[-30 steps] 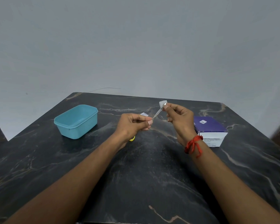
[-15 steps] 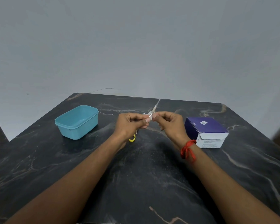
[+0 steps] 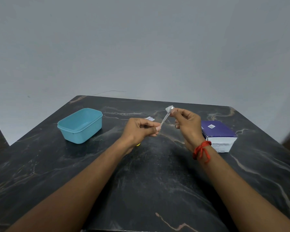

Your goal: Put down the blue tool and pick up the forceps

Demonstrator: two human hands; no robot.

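Left hand point(image 3: 139, 129): fingers are curled, and the lower end of a thin pale strip point(image 3: 164, 120) is pinched between thumb and forefinger.
Right hand point(image 3: 187, 124): fingers are curled, and the strip's upper end is pinched at the fingertips, where a small white folded tab point(image 3: 169, 108) stands up.
Strip: one, narrow, flat and papery; it is held taut and slanted between the two hands, above the table point(image 3: 149, 190), left of the purple box point(image 3: 218, 133).
Scrap point(image 3: 150, 118): one small white piece with faint bluish print, too small to be read, seen just behind the left hand.
Yellow item point(image 3: 138, 144): only a sliver is shown under the left wrist; its shape cannot be told.
Wrist thread point(image 3: 201, 151): one red knotted cord is worn on the right wrist.
Purple box: one, cardboard, rectangular, with a white front panel and a small white sticker on top; the printing is too blurred to be read.
Tub point(image 3: 80, 128): one, turquoise plastic, with rounded corners and no lid, far left of the purple box.
Table: dark marble with pale veins, polished.
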